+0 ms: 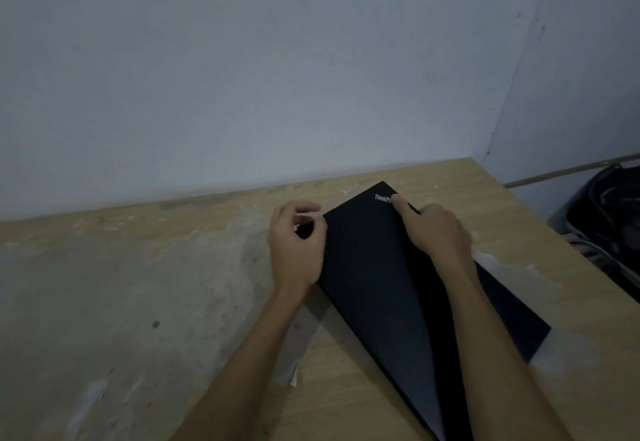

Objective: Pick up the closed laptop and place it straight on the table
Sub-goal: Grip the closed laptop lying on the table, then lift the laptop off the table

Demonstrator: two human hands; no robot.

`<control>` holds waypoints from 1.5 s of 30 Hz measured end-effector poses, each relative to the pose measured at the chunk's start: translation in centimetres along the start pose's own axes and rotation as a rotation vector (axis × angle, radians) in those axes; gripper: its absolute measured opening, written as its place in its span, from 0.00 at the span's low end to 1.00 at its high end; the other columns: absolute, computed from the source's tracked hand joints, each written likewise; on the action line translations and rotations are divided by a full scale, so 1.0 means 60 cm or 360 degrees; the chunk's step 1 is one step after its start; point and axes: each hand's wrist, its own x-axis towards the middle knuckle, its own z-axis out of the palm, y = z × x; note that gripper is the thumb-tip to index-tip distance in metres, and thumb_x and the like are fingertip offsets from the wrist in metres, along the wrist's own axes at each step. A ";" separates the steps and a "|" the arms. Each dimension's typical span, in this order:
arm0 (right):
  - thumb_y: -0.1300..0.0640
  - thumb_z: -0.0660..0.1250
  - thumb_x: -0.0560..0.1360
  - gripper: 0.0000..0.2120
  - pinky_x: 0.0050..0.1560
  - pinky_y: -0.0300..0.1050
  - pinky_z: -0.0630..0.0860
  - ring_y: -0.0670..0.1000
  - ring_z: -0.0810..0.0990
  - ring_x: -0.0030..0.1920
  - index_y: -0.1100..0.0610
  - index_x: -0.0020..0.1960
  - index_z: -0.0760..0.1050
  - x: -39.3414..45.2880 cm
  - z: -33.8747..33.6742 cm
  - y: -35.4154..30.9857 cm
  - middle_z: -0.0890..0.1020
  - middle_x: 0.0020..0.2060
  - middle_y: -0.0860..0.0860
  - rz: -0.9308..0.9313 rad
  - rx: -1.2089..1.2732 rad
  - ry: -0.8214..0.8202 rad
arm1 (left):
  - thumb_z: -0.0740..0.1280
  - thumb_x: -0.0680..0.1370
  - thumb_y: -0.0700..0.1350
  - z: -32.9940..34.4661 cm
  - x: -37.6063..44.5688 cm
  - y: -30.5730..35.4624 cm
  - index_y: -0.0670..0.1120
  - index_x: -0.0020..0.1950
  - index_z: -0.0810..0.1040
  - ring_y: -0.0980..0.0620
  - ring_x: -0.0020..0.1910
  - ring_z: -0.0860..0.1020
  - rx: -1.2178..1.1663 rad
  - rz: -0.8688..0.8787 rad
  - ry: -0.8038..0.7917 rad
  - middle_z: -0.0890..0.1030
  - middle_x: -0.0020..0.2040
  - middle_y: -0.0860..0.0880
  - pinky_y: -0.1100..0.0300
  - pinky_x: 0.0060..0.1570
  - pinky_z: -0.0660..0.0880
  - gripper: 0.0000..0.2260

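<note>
A closed black laptop (377,267) with a white logo near its far corner lies on the wooden table (138,284), turned at an angle to the table's edges. My left hand (296,250) curls around the laptop's far left corner, fingers bent over the edge. My right hand (433,229) rests on the lid's far right edge, its forefinger stretched out over the logo. My right forearm covers part of the lid. Whether the laptop is lifted or flat on the table is not clear.
The table's top is worn, with peeling veneer on its left half. A plain wall runs close behind the table's back edge. Off the table's right side sits a dark bag (606,219) with cables.
</note>
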 end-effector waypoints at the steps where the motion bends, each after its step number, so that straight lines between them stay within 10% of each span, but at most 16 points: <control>1: 0.26 0.52 0.77 0.37 0.37 0.49 0.68 0.56 0.78 0.39 0.60 0.45 0.77 0.000 0.003 0.001 0.79 0.37 0.52 0.0015 0.0049 -0.0021 | 0.70 0.77 0.36 0.002 0.005 0.005 0.49 0.50 0.81 0.57 0.48 0.82 -0.0112 -0.0151 0.0044 0.83 0.51 0.51 0.66 0.45 0.76 0.08; 5: 0.29 0.51 0.79 0.35 0.42 0.50 0.68 0.58 0.75 0.43 0.61 0.49 0.76 0.005 0.000 -0.005 0.74 0.35 0.50 0.0025 0.0135 -0.0041 | 0.68 0.81 0.41 0.001 0.019 0.013 0.48 0.58 0.80 0.54 0.42 0.82 -0.0495 -0.0731 0.0022 0.83 0.50 0.47 0.67 0.34 0.77 0.07; 11: 0.31 0.53 0.80 0.34 0.53 0.50 0.73 0.57 0.79 0.52 0.59 0.61 0.81 0.009 -0.020 -0.013 0.81 0.52 0.55 -0.0143 0.0368 -0.0343 | 0.68 0.82 0.45 -0.015 0.041 0.010 0.48 0.56 0.80 0.52 0.37 0.78 -0.0497 -0.0733 0.0005 0.81 0.43 0.48 0.57 0.37 0.76 0.04; 17: 0.35 0.62 0.78 0.29 0.59 0.59 0.81 0.56 0.88 0.49 0.60 0.51 0.86 -0.008 0.013 -0.048 0.89 0.48 0.55 -0.0116 0.0960 -0.0638 | 0.70 0.81 0.48 -0.067 0.068 0.000 0.45 0.62 0.78 0.53 0.40 0.81 -0.0493 -0.0884 0.0002 0.83 0.48 0.47 0.62 0.34 0.79 0.11; 23: 0.41 0.59 0.83 0.23 0.56 0.48 0.81 0.52 0.86 0.53 0.57 0.53 0.84 -0.026 0.022 -0.068 0.88 0.53 0.53 -0.0007 0.1251 -0.0628 | 0.73 0.79 0.51 -0.097 0.078 0.009 0.42 0.63 0.82 0.43 0.56 0.85 -0.0628 -0.0980 -0.0136 0.87 0.58 0.42 0.46 0.57 0.83 0.17; 30: 0.40 0.57 0.84 0.22 0.65 0.53 0.77 0.54 0.83 0.58 0.55 0.57 0.81 -0.046 0.038 -0.102 0.85 0.55 0.51 0.0256 0.1668 -0.0516 | 0.70 0.81 0.54 -0.134 0.089 0.016 0.50 0.60 0.83 0.49 0.48 0.88 -0.0475 -0.0950 -0.0647 0.89 0.51 0.50 0.55 0.42 0.83 0.12; 38: 0.41 0.56 0.84 0.22 0.60 0.55 0.81 0.54 0.86 0.53 0.54 0.53 0.83 -0.064 0.059 -0.109 0.87 0.53 0.53 0.0357 0.1694 -0.0471 | 0.67 0.82 0.57 -0.151 0.092 -0.008 0.49 0.64 0.82 0.48 0.52 0.87 -0.0166 -0.0857 -0.0663 0.88 0.55 0.50 0.52 0.49 0.82 0.17; 45: 0.48 0.65 0.81 0.14 0.30 0.35 0.77 0.44 0.86 0.40 0.55 0.59 0.83 -0.081 0.054 -0.127 0.88 0.48 0.47 0.0143 0.1546 -0.0694 | 0.68 0.80 0.58 -0.202 0.107 -0.021 0.48 0.57 0.86 0.48 0.48 0.88 -0.0127 -0.0960 -0.0648 0.90 0.50 0.50 0.52 0.49 0.82 0.16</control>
